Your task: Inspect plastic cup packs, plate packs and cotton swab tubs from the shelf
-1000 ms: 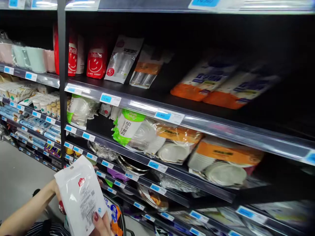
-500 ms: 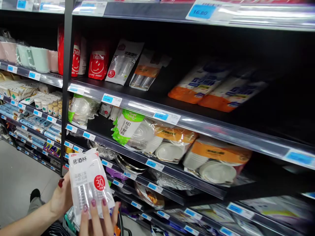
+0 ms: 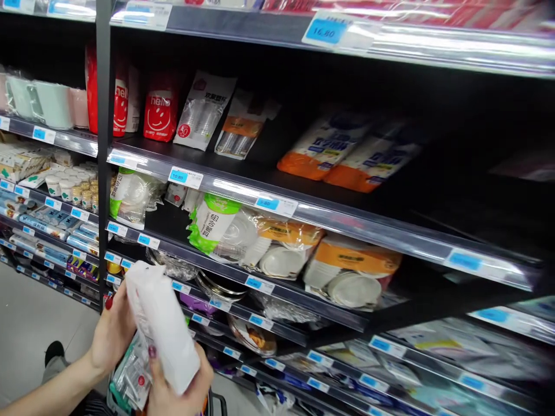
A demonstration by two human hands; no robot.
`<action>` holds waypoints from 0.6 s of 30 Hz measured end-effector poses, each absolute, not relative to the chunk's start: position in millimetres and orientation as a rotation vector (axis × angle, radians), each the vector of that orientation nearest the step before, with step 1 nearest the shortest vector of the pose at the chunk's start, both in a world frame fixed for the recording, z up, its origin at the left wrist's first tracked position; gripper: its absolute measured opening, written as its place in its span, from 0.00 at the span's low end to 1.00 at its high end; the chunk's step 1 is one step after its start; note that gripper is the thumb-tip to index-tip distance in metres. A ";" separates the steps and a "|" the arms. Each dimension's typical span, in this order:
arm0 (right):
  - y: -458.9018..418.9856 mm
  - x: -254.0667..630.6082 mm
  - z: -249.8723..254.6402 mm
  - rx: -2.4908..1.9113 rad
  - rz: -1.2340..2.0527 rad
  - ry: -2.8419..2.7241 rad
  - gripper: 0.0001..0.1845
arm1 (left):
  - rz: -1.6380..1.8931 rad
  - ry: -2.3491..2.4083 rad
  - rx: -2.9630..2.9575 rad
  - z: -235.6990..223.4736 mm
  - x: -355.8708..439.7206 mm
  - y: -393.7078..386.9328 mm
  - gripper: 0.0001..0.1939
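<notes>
The right hand (image 3: 173,398) has its fingers clamped on the lower end of the white package (image 3: 167,332), thumb on the near side. The left hand (image 3: 113,335) lies against the package's upper left edge, thumb raised off it; its other fingertips are hidden, so closure cannot be determined. The package is tilted between both sets of fingers. Below the left fingers lies a clear pack (image 3: 134,378) with a red dot. Above and right of the fingers, a green-and-white pack (image 3: 217,225) rests on a shelf (image 3: 171,222).
</notes>
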State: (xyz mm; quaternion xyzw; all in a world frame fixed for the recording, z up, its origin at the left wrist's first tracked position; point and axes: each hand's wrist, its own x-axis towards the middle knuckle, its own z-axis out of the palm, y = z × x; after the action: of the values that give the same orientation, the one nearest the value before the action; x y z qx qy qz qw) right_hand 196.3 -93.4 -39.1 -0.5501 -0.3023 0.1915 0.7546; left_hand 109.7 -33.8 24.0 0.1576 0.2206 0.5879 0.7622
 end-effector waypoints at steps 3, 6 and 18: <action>-90.3 192.6 -10.2 -1.031 1.046 -0.232 0.40 | 1.254 0.428 0.401 21.8 112.7 -28.1 0.29; -91.1 192.6 0.9 -0.888 1.315 -0.021 0.47 | 1.267 0.378 0.451 15.1 115.6 -26.7 0.29; -80.2 211.8 -26.9 -0.858 1.645 -0.180 0.33 | 0.904 0.377 0.419 -14.6 105.9 -13.7 0.31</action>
State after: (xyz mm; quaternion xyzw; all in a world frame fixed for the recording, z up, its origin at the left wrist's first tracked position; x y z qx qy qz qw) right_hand 211.8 -80.2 -26.9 -0.3696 -0.0774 0.7083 0.5963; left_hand 105.9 -13.7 -14.6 0.1995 0.1799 0.4310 0.8614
